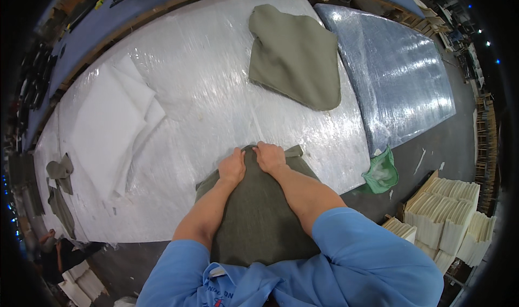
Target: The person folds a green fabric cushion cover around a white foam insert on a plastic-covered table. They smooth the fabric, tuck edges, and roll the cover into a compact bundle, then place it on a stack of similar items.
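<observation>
An olive-green fabric piece (259, 215) lies between my forearms, from the table's front edge down against my body. My left hand (232, 166) pinches its far edge, fingers closed on the cloth. Just to the right, my right hand (270, 157) is closed on the same edge, a small gap of cloth between the two. A narrow strip of the fabric sticks out right of my right hand. Farther off on the table, toward the right, rests an olive-green cushion-like piece (296, 58) with rounded corners.
The wide work table (200, 91) is covered in clear plastic film. White sheets (108, 128) lie at its left, olive scraps (60, 172) at the far left. Right stand a film-wrapped blue-grey slab (400, 74), a green bag (383, 172) and stacked cream pieces (440, 209). Another person (57, 255) is lower left.
</observation>
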A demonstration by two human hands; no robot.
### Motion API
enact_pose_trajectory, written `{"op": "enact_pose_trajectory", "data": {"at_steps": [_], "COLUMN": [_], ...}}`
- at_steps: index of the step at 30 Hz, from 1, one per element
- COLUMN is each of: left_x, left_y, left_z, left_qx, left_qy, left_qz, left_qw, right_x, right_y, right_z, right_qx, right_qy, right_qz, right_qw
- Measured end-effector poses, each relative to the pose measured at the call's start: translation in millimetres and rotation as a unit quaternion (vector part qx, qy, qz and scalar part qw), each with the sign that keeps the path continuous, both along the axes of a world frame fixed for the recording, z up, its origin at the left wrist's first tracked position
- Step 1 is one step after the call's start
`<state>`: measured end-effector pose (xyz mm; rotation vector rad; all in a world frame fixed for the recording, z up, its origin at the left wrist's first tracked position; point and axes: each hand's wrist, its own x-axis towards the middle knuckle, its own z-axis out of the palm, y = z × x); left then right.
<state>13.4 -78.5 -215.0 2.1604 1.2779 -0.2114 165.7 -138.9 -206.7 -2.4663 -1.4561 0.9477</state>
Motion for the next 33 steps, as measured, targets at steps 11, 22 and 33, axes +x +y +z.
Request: {"op": "enact_pose_trajectory", "data": {"at_steps": [11, 22, 33], "left_x": [8, -53, -54], "left_y": [24, 30, -5], "left_z": [-18, 10, -2], "left_qx": [-0.033, -0.211, 0.080], "left_qy": [0.026, 0.066, 0.052], "left_qz": [-0.016, 0.046, 0.040], "left_qw": [0.999, 0.974, 0.995], "right_x": [13, 7, 42], "right_y": [34, 8, -9], "right_z": [-32, -26, -6], "right_qx": [0.037, 0.051, 0.028], "right_qy": [0.003, 0.011, 0.003], "right_qz": [-0.006, 0.035, 0.097], "right_qw": [0.999, 0.998, 0.995]}}
